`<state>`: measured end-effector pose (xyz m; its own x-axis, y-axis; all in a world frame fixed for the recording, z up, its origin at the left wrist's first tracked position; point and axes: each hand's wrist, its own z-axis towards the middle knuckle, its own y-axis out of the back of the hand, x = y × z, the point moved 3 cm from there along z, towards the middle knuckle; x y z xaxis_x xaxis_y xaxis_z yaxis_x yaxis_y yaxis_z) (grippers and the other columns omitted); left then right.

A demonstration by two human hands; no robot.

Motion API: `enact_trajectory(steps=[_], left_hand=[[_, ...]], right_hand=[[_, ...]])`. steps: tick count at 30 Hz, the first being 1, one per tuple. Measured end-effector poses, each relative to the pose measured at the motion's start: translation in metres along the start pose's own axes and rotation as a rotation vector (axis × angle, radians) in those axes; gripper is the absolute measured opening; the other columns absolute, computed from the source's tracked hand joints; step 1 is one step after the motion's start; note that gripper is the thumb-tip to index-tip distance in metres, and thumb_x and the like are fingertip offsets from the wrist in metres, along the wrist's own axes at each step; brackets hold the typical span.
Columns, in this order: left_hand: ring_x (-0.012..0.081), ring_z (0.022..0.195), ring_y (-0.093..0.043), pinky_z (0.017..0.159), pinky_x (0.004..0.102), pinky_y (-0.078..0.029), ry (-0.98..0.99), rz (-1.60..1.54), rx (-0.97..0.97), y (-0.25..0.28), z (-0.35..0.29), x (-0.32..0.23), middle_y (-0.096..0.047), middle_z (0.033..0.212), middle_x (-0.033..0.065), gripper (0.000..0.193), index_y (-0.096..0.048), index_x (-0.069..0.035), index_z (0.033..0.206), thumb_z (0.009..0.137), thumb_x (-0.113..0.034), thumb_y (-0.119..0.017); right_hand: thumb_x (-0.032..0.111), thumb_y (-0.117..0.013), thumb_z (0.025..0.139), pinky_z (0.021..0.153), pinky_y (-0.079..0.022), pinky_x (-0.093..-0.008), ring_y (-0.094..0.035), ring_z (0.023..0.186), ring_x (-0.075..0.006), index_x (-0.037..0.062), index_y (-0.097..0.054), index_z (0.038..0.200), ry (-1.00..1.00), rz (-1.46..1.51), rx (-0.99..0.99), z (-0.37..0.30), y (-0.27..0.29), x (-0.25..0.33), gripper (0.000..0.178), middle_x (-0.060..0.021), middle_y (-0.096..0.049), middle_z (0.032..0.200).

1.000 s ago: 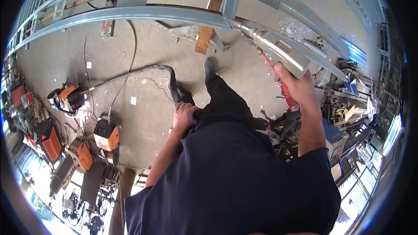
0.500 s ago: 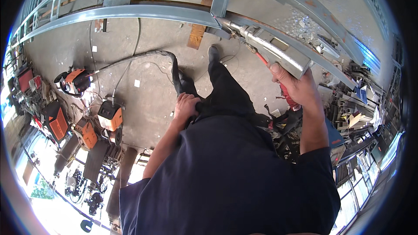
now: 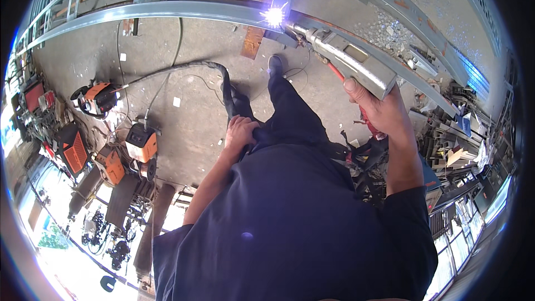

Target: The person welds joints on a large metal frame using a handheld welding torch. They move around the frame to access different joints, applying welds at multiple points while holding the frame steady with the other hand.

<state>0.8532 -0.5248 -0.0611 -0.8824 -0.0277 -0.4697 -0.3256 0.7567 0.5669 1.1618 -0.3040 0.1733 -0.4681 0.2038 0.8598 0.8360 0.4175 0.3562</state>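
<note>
My right hand [image 3: 378, 108] grips a grey metal welding gun [image 3: 345, 56] that points up and left. A bright white spark [image 3: 273, 17] burns at its tip, on the joint of a grey steel frame [image 3: 167, 11]. A red cable [image 3: 337, 72] runs along under the gun. My left hand [image 3: 241, 132] rests on my thigh and holds the thick black hose [image 3: 225, 86] that loops across the concrete floor. I stand over the frame in dark trousers, one shoe [image 3: 275, 64] near the weld.
Orange welding machines [image 3: 140, 140] and power tools [image 3: 96, 96] lie on the floor to the left. Metal offcuts and stacked steel sections [image 3: 457, 150] crowd the right side. A rusty plate [image 3: 252, 42] lies below the frame, and more frame bars [image 3: 407, 22] run to the upper right.
The gun's tip has reached the frame joint and a welding spark now burns there. My view has moved closer to the frame. My left hand stays on the hose at my thigh.
</note>
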Motion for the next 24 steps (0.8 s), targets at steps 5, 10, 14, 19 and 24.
enact_trajectory(steps=[5, 10, 14, 19, 24], left_hand=[[0.0243, 0.122, -0.060, 0.121, 0.0433, -0.034, -0.001, -0.004, -0.006, 0.002, -0.001, -0.003, -0.067, 0.108, 0.0007, 0.060, -0.075, -0.024, 0.107, 0.049, -0.017, -0.090], [0.0247, 0.121, -0.060, 0.120, 0.0429, -0.034, -0.011, -0.007, -0.013, 0.000, 0.000, -0.002, -0.067, 0.108, 0.0009, 0.059, -0.075, -0.024, 0.106, 0.049, -0.016, -0.089], [0.0248, 0.122, -0.060, 0.120, 0.0432, -0.034, -0.018, -0.014, -0.022, -0.003, 0.000, 0.000, -0.067, 0.107, 0.0013, 0.061, -0.074, -0.024, 0.107, 0.049, -0.017, -0.089], [0.0245, 0.122, -0.060, 0.121, 0.0442, -0.034, -0.026, 0.001, -0.034, -0.009, 0.000, 0.003, -0.067, 0.107, 0.0018, 0.062, -0.074, -0.024, 0.107, 0.047, -0.020, -0.090], [0.0245, 0.122, -0.060, 0.121, 0.0448, -0.034, -0.026, -0.018, -0.026, -0.009, 0.003, 0.006, -0.067, 0.107, 0.0021, 0.062, -0.074, -0.024, 0.107, 0.047, -0.020, -0.090]], right_hand=[[0.027, -0.073, 0.100, 0.082, -0.058, -0.0373, -0.073, 0.093, -0.0246, 0.0037, -0.072, 0.125, 0.028, -0.042, -0.003, -0.001, 0.001, 0.000, 0.034, -0.0142, -0.076, 0.108], [0.026, -0.075, 0.099, 0.079, -0.057, -0.0348, -0.072, 0.089, -0.0195, 0.0032, -0.071, 0.126, -0.036, 0.037, -0.022, -0.004, 0.001, -0.001, 0.035, -0.0115, -0.075, 0.106], [0.027, -0.075, 0.100, 0.074, -0.056, -0.0312, -0.067, 0.084, -0.0139, 0.0019, -0.071, 0.126, -0.135, 0.078, -0.010, -0.001, 0.003, 0.005, 0.036, -0.0094, -0.074, 0.103], [0.028, -0.075, 0.099, 0.075, -0.056, -0.0318, -0.067, 0.085, -0.0146, 0.0007, -0.070, 0.125, -0.166, 0.104, -0.001, 0.002, 0.000, 0.004, 0.038, -0.0106, -0.074, 0.102], [0.028, -0.075, 0.099, 0.080, -0.057, -0.0353, -0.070, 0.090, -0.0201, 0.0003, -0.070, 0.124, -0.051, 0.003, -0.033, 0.001, -0.003, -0.003, 0.038, -0.0130, -0.074, 0.104]])
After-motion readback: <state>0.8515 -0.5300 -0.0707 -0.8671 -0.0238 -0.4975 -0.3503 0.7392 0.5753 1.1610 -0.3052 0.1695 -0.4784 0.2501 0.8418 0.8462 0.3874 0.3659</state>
